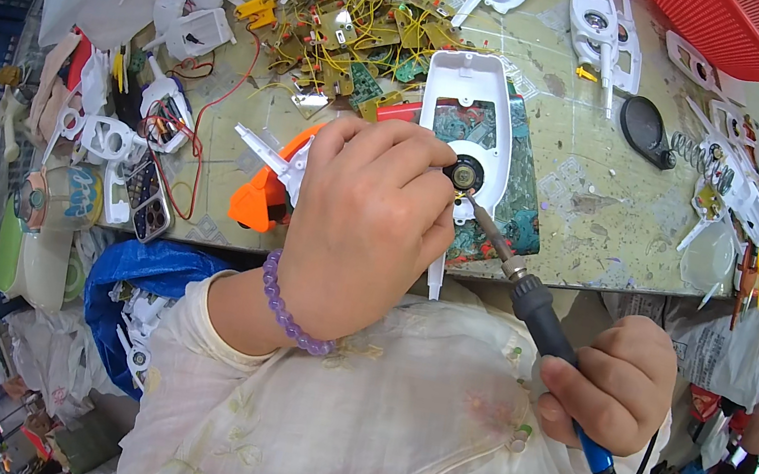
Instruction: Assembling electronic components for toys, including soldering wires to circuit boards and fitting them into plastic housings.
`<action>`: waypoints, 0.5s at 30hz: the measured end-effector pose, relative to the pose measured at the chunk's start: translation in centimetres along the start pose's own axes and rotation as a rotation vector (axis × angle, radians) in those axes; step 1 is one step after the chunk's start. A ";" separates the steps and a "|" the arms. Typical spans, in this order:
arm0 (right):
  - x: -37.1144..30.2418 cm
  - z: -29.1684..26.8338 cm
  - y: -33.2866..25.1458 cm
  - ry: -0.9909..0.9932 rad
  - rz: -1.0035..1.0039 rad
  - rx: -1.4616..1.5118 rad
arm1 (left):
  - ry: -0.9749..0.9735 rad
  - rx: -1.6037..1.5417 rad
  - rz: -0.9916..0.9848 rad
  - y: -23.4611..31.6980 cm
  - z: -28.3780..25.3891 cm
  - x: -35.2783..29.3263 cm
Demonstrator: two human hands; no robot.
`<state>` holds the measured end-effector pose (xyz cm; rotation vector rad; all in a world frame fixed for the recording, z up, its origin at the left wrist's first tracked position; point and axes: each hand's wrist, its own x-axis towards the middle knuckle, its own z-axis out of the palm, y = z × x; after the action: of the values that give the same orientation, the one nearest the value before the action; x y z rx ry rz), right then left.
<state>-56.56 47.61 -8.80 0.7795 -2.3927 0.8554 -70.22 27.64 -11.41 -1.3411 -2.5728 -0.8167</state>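
My left hand (367, 220), with a purple bead bracelet on the wrist, pinches a small round black speaker (464, 173) sitting in a white plastic toy shell (469, 101) that lies on the workbench. My right hand (612, 385) grips the dark handle of a soldering iron (539, 311); its metal tip points up-left and touches the speaker beside my left fingertips. An orange and white plastic part (264, 191) lies just left of my left hand, partly hidden by it.
A pile of green circuit boards with yellow and red wires (360, 31) lies behind the shell. More white shells (605, 23) and a red basket (741, 32) sit at the back right. A black round part (644, 129) and white pieces (729, 182) lie to the right.
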 end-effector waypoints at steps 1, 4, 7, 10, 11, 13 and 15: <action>0.0 0.0 0.0 -0.015 -0.016 -0.012 | 0.001 0.000 -0.002 0.0 0.0 0.0; -0.3 0.1 0.0 -0.015 -0.035 -0.026 | 0.007 -0.001 -0.002 0.0 0.0 -0.1; -0.9 0.1 0.0 0.009 -0.051 -0.021 | 0.022 -0.007 0.010 0.0 0.0 -0.1; -1.7 0.2 0.1 0.089 -0.056 -0.045 | 0.018 -0.002 0.002 -0.1 0.1 -0.1; -2.0 0.2 0.0 0.155 -0.052 -0.078 | 0.020 -0.002 0.003 -0.1 0.0 -0.1; -3.0 0.4 -0.5 0.289 0.048 -0.116 | 0.012 0.005 -0.005 0.0 0.0 0.0; -4.4 -0.5 -0.6 0.380 0.161 -0.135 | 0.016 -0.019 0.026 0.2 0.1 0.5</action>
<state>-52.81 49.10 -10.82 0.3382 -2.1627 0.8111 -70.31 28.10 -11.23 -1.3641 -2.5362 -0.8457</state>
